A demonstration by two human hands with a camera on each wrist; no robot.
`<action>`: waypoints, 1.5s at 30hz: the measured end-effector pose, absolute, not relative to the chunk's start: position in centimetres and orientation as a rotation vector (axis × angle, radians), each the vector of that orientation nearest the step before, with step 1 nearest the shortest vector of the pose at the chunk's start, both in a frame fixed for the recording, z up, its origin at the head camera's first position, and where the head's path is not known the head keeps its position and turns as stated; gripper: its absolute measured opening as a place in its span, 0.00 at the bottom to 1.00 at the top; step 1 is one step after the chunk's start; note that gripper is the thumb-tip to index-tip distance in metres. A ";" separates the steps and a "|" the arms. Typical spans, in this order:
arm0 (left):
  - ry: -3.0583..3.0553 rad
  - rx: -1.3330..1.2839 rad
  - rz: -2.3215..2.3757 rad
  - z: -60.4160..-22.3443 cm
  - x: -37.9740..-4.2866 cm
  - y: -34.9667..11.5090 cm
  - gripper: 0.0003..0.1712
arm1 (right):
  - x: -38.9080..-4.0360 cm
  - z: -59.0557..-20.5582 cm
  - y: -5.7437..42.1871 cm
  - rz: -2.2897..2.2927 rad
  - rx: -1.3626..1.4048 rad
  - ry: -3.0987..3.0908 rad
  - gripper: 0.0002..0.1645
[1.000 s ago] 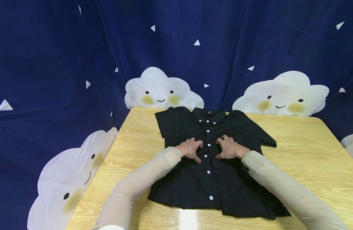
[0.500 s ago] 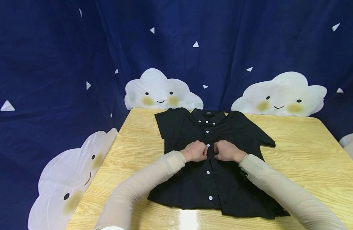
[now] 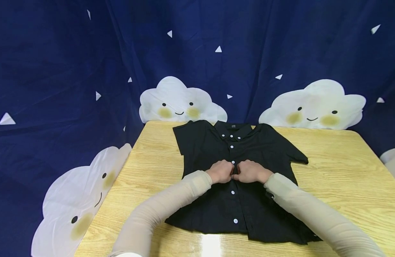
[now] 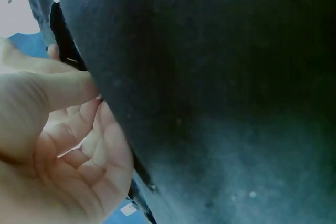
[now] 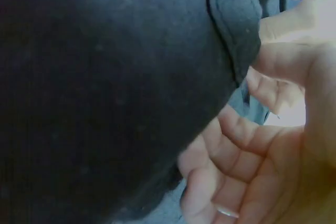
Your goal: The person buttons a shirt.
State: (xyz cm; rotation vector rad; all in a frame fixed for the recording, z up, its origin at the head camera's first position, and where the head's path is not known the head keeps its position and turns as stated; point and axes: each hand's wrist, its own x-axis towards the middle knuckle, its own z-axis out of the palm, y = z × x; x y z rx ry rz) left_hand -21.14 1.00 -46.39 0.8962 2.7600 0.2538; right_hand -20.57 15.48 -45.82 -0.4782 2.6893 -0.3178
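Observation:
A black short-sleeved button-up shirt lies spread front-up, its collar toward the back. White buttons run down its middle. At the placket, just below one button, my left hand pinches the cloth between thumb and fingers. Right beside it, my right hand pinches the placket too, the two hands nearly touching. The left wrist view has the left thumb against the edge of the dark fabric. Stitched placket edge meets the right hand's thumb in the right wrist view. Fingertips are partly hidden by cloth.
The shirt rests on a light wood-grain table. A dark blue curtain with white triangles and smiling clouds hangs behind and to the left. Both forearms, in pale sleeves, cross the front of the table.
Both hands were spread over the shirt front with fingers apart. They have moved together at the middle, their fingers curling to pinch the placket. The shirt lies almost unchanged.

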 end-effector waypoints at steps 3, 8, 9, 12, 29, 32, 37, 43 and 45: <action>2.762 0.886 0.279 -46.5 -21.2 1.0 0.11 | -20.4 -45.5 15.2 -0.281 -0.486 2.674 0.20; 2.735 0.892 0.331 -46.2 -21.2 0.8 0.10 | -20.0 -45.2 15.0 -0.272 -0.511 2.663 0.19; 2.723 0.896 0.347 -46.1 -21.2 0.8 0.10 | -20.0 -45.2 15.0 -0.278 -0.509 2.667 0.18; 2.678 0.903 0.397 -45.9 -21.3 0.7 0.10 | -20.0 -45.2 15.0 -0.299 -0.494 2.696 0.18; 2.348 0.599 0.899 -46.8 -21.8 0.2 0.04 | -20.5 -45.8 15.2 -0.516 -0.403 2.681 0.16; 2.303 0.554 0.970 -47.3 -22.1 0.1 0.04 | -20.8 -45.8 15.5 -0.664 -0.336 2.567 0.16; 2.263 0.535 1.006 -47.5 -22.5 0.0 0.05 | -21.0 -45.7 16.0 -0.755 -0.260 2.434 0.17; 2.251 0.501 1.002 -47.0 -22.3 0.2 0.05 | -21.0 -46.0 16.0 -0.875 -0.238 2.294 0.14; 2.267 0.478 0.998 -46.9 -22.1 0.2 0.05 | -21.0 -46.1 15.9 -0.902 -0.243 2.268 0.13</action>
